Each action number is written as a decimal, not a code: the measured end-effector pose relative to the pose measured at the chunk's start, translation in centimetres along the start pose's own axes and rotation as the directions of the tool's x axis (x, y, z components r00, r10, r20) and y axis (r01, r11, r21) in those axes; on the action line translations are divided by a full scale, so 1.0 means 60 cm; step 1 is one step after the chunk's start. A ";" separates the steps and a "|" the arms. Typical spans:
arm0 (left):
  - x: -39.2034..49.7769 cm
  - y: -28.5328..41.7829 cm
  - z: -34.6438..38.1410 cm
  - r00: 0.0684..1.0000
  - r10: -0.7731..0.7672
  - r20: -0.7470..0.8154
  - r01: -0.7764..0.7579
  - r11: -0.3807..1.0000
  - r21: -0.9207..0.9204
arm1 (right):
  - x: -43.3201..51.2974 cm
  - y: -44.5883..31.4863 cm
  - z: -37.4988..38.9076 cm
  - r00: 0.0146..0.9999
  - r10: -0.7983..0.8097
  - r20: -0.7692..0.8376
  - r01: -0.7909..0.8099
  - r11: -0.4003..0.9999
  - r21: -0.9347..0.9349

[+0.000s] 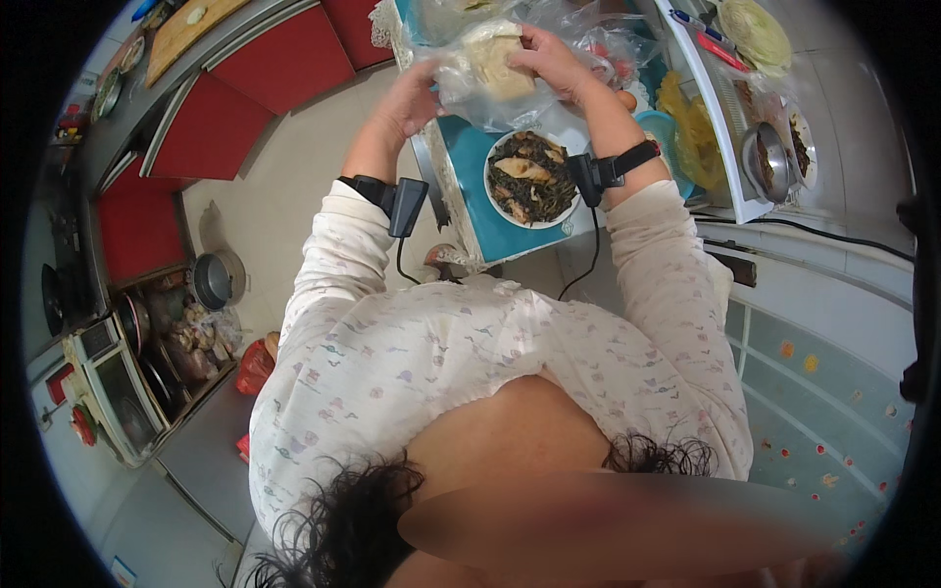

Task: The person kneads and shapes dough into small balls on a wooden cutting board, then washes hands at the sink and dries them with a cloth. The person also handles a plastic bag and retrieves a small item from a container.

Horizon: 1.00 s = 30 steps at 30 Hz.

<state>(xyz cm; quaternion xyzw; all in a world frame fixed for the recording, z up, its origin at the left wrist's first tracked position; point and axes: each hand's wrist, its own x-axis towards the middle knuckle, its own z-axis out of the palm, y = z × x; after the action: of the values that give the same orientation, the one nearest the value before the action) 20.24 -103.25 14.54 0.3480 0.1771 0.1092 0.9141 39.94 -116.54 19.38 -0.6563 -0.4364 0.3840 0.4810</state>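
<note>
At the top of the head view, a pale yellowish block of food [507,70] lies inside or on a clear plastic bag [470,92]. My right hand [548,62] grips the block's right edge with the thumb over it. My left hand [413,95] holds the bag's left side, partly blurred. Just below the bag, a white plate [492,202] of dark cooked greens with pale pieces [531,170] stands on the teal table cover [470,158]. The bag's folds hide the lower side of the block.
More plastic bags [610,44] lie behind my right hand. At right stand a blue basket [665,132], a yellow bag [691,140] and a white-edged shelf [717,125] with a metal bowl [766,162] and a cabbage [753,33]. Red cabinets [213,125] line the left; a pot [215,281] is lower left.
</note>
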 end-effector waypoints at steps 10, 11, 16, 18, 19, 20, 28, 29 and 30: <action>0.021 0.007 0.045 0.978 0.119 -0.169 -0.156 0.962 -0.225 | -0.099 -0.005 -0.008 0.999 -0.023 -0.037 0.042 0.755 0.655; 0.021 0.006 0.036 0.975 0.147 -0.168 -0.189 0.946 -0.264 | -0.112 0.006 -0.010 0.995 -0.085 -0.047 0.093 0.685 0.722; 0.013 0.009 0.013 0.943 0.290 -0.160 -0.330 0.874 -0.358 | -0.142 0.073 -0.013 0.926 -0.061 -0.373 0.371 0.338 0.865; 0.003 0.016 0.017 0.920 0.341 -0.194 -0.389 0.859 -0.334 | -0.159 0.100 -0.027 0.875 -0.030 -0.483 0.472 0.264 0.841; -0.005 0.022 0.021 0.904 0.346 -0.252 -0.415 0.852 -0.319 | -0.173 0.112 -0.040 0.823 0.047 -0.566 0.516 0.354 0.780; -0.014 0.031 0.026 0.896 0.385 -0.219 -0.437 0.849 -0.297 | -0.187 0.122 -0.051 0.758 0.116 -0.642 0.538 0.443 0.717; -0.087 0.049 0.075 0.858 0.422 -0.292 -0.493 0.838 -0.235 | -0.309 0.154 -0.219 0.605 0.483 -0.633 0.220 0.662 0.716; -0.092 0.047 0.079 0.859 0.414 -0.301 -0.488 0.839 -0.240 | -0.315 0.161 -0.236 0.632 0.488 -0.602 0.133 0.697 0.704; -0.096 0.043 0.083 0.862 0.398 -0.314 -0.479 0.842 -0.248 | -0.318 0.170 -0.252 0.656 0.489 -0.575 0.056 0.729 0.683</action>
<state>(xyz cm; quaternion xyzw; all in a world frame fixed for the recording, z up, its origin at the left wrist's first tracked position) 16.77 -106.20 21.19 0.2112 0.1860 0.3868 0.8782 49.80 -140.61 14.80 -0.5940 0.0392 0.2771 0.7542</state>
